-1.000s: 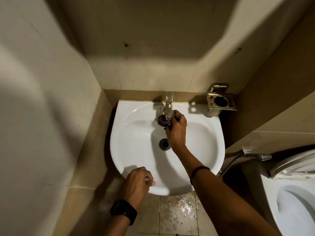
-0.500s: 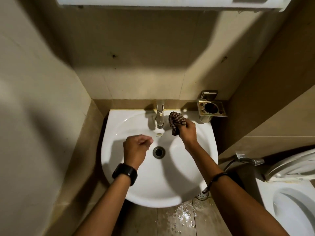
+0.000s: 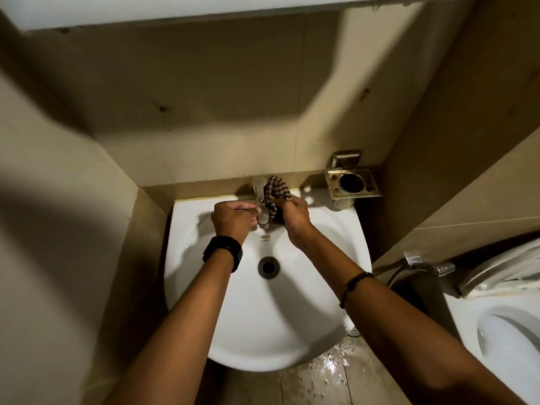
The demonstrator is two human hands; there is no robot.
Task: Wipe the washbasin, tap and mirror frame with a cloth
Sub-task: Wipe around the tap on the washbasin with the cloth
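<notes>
A white washbasin hangs on the tiled wall, with a metal tap at its back edge and a drain in the bowl. My right hand grips a brown checked cloth pressed against the tap's right side. My left hand is at the tap's left side, fingers curled and touching the spout. A white ledge or frame edge runs along the top of the view.
A metal tumbler holder is fixed to the wall right of the tap. A spray hose and a white toilet stand at the right. The floor below the basin is wet. Tiled walls close in left and right.
My left hand left the basin's front rim and rose to the tap. My right hand moved the cloth from under the spout to the tap's right side. The view tilted upward.
</notes>
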